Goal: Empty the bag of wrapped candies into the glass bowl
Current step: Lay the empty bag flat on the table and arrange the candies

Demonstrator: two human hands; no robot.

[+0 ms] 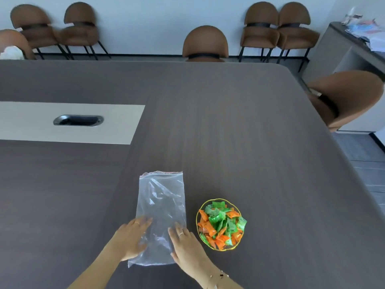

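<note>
Your left hand [133, 238] and right hand [185, 245] lie flat, fingers spread, gripping nothing, on the empty bag [160, 213]: limp, slippery film. Candies [220, 224] fill the fragile glass bowl [197, 224] just right.

A clear, empty plastic zip bag [161, 213] lies flat on the dark grey bench [239, 126]. The left hand [132, 238] and right hand [186, 245] press open-palmed on its near end. Just beside it, the gold-rimmed glass bowl [220, 249] holds green and orange wrapped candies [219, 223].
</note>
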